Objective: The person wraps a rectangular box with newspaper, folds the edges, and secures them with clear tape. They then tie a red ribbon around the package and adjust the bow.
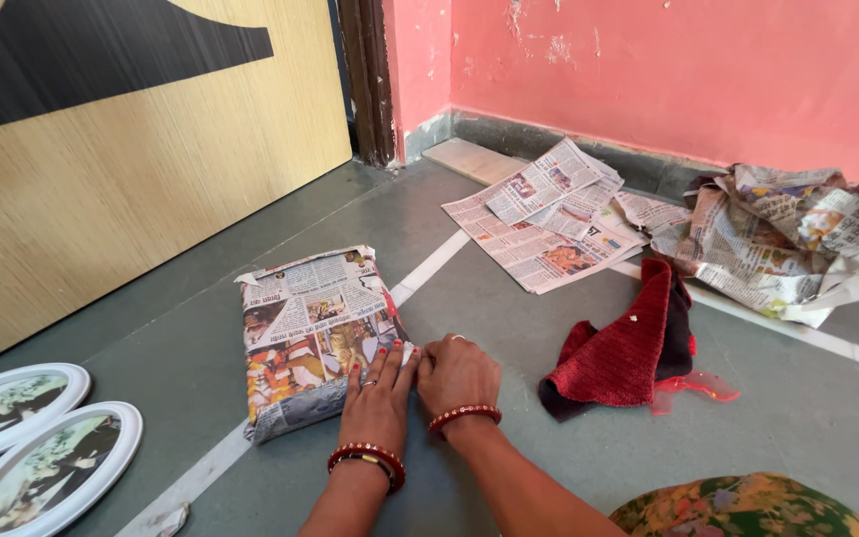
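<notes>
Parcel (pixel 315 338), wrapped in newspaper, lies flat on the floor (pixel 509 338), directly ahead of both hands. Left hand (pixel 378 398) rests palm down, fingers spread, on the parcel's near right corner. Right hand (pixel 457 376) sits just beside it, fingers curled, pressing the parcel's right edge; neither hand grasps anything. Red cloth (pixel 623 353) lies to the right, well apart.
</notes>
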